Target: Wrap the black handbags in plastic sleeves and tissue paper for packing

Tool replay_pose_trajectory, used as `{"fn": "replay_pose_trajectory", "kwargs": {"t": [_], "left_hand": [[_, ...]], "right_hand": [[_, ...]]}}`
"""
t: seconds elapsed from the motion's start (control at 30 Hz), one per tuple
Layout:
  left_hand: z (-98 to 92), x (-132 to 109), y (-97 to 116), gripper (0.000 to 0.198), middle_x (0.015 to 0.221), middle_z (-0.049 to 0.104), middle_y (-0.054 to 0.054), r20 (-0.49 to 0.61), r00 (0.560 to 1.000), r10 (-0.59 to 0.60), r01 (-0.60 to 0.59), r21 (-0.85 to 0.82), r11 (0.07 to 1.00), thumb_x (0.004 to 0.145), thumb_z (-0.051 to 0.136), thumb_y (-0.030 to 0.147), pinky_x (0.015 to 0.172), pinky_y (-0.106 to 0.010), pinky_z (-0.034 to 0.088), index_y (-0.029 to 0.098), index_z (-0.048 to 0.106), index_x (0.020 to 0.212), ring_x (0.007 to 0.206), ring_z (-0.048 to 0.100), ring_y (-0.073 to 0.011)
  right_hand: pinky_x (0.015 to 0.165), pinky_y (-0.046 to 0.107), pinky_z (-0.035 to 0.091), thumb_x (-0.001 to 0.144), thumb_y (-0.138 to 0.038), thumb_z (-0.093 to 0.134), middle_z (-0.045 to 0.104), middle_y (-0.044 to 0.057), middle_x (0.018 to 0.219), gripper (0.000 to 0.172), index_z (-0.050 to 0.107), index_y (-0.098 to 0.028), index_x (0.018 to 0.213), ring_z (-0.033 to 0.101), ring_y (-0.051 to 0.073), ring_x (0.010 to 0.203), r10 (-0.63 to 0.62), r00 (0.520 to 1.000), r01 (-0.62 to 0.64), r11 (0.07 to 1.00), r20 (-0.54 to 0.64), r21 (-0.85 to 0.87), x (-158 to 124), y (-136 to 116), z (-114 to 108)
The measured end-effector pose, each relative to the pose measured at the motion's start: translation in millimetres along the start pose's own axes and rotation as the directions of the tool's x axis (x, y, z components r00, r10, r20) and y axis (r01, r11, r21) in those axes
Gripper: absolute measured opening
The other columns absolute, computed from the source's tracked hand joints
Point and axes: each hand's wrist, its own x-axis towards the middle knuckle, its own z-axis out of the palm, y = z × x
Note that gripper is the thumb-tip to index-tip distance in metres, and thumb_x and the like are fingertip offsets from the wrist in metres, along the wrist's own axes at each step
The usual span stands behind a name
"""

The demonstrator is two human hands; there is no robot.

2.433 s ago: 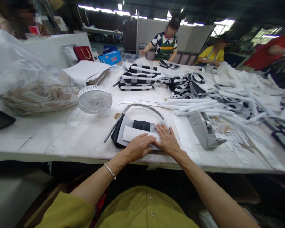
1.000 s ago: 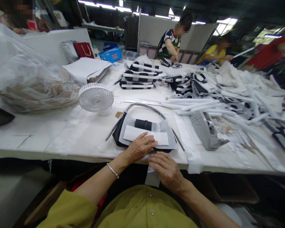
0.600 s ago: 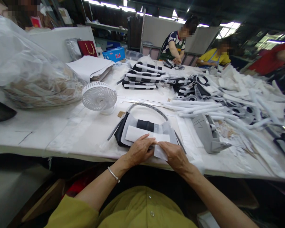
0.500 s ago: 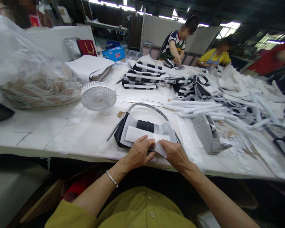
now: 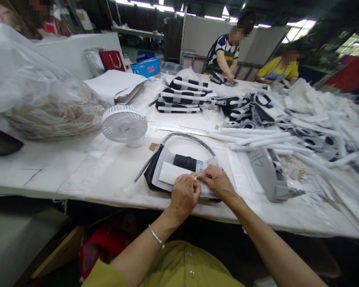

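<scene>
A black handbag [image 5: 152, 172] lies flat at the table's front edge, partly covered by thin white wrapping. Its wrapped strap [image 5: 194, 137] arcs away behind it. Across the bag lies a white foam sheet [image 5: 172, 172]; a black rolled piece [image 5: 185, 162] rests just beyond it. My left hand [image 5: 184, 195] is closed on the sheet's right part, fingers pinched. Close beside it, my right hand [image 5: 219, 182] pinches the end of the same sheet, thumb and fingertips almost touching the left ones. The fingers hide the sheet's right end.
A white fan [image 5: 125, 126] stands to the left, near a large plastic bag [image 5: 48, 91]. On the right are a grey tape dispenser [image 5: 265, 173] and white foam tubes [image 5: 257, 137]. Wrapped bags [image 5: 179, 96] are stacked behind. Two co-workers [image 5: 224, 54] work across the table.
The foam sheet's right end, which stuck out under my right hand, is now gathered between my fingers. My left hand has turned more upright. The view has shifted slightly.
</scene>
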Motion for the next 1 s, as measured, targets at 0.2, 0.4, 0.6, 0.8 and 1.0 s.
{"fn": "replay_pose_trajectory", "kwargs": {"t": [0.2,0.4,0.6,0.8,1.0], "left_hand": [[6.7,-0.2,-1.0,0.031,0.089,0.066,-0.008,-0.017,0.997,0.081,-0.078,0.151,0.985,0.088,0.05,0.009,0.088,-0.044,0.054,0.015,0.049,0.118,0.089,0.064,-0.0233],[-1.3,1.1,-2.9,0.022,0.1,0.066,-0.009,0.128,0.97,0.208,-0.233,0.228,0.945,0.092,0.045,0.009,0.088,-0.041,0.053,0.019,0.057,0.108,0.093,0.063,-0.0214],[-12.3,-1.4,-2.2,0.022,0.137,0.055,-0.013,0.239,0.932,0.273,-0.319,0.178,0.931,0.092,0.047,0.017,0.108,-0.051,0.04,0.018,0.059,0.111,0.128,0.049,-0.0279],[-9.3,-5.5,-1.5,0.039,0.121,0.064,-0.014,0.31,0.905,0.29,-0.351,0.16,0.923,0.093,0.056,0.038,0.112,-0.057,0.031,0.015,0.053,0.124,0.117,0.057,-0.0283],[-9.5,-4.7,3.2,0.043,0.115,0.065,-0.013,0.308,0.911,0.273,-0.345,0.208,0.915,0.091,0.059,0.041,0.112,-0.056,0.032,0.016,0.052,0.126,0.116,0.057,-0.0279]], "right_hand": [[0.061,0.027,0.035,0.08,-0.04,0.068,0.06,-0.001,0.071,0.022,0.061,-0.022,0.07,0.054,0.016,0.067,0.142,0.989,-0.147,0.98,-0.051,-0.131,4.3,0.7,3.2],[0.055,0.026,0.029,0.079,-0.041,0.067,0.058,-0.004,0.061,0.026,0.056,-0.022,0.065,0.05,0.014,0.059,0.219,0.975,-0.213,0.971,0.043,-0.112,17.5,1.4,-2.5],[0.059,0.025,0.034,0.081,-0.039,0.064,0.065,-0.001,0.067,0.02,0.063,-0.022,0.07,0.056,0.015,0.064,0.241,0.97,-0.24,0.968,0.015,-0.076,21.4,1.5,-3.8],[0.058,0.026,0.033,0.074,-0.048,0.073,0.067,0.001,0.07,0.027,0.063,-0.023,0.073,0.059,0.019,0.068,0.374,0.927,-0.375,0.91,-0.042,-0.177,32.0,-4.4,0.1],[0.063,0.028,0.042,0.084,-0.047,0.061,0.066,0.002,0.068,0.027,0.067,-0.022,0.092,0.063,0.019,0.069,0.378,0.914,-0.376,0.926,-0.147,0.045,25.0,-10.6,-17.5]]}}
